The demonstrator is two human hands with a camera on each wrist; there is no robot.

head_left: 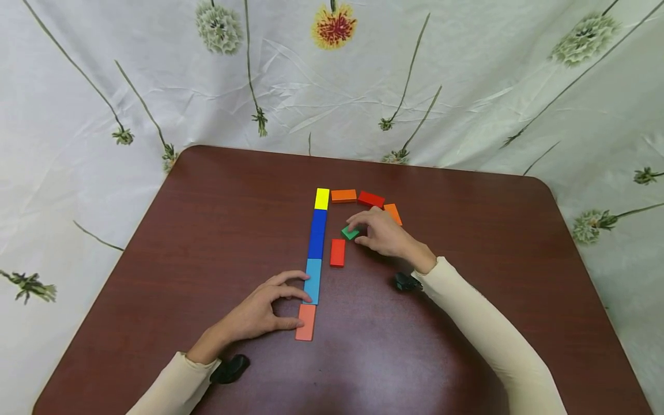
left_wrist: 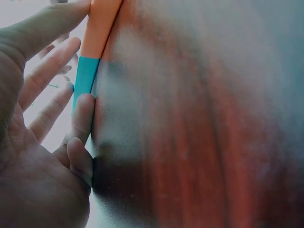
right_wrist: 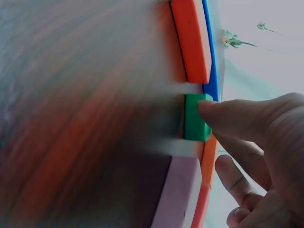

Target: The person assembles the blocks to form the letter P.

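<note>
A straight row of flat blocks runs up the table, with a yellow block [head_left: 321, 199] at its far end, then a dark blue stretch [head_left: 317, 233], a light blue stretch [head_left: 313, 274] and a salmon block [head_left: 306, 323] nearest. My left hand [head_left: 259, 308] lies against the row's left side, fingertips on the light blue part and thumb at the salmon block. Right of the row, my right hand [head_left: 384, 233] pinches a small green block [right_wrist: 194, 118] between thumb and index finger. Just nearer than it lies a red block [head_left: 338, 253].
Curving from the yellow block come an orange block [head_left: 343, 196], a dark red block [head_left: 370, 199] and another orange block [head_left: 393, 214]. A mauve block [right_wrist: 178, 190] stands close below the right hand. Behind the brown table [head_left: 467, 207] hangs a flowered cloth [head_left: 467, 57].
</note>
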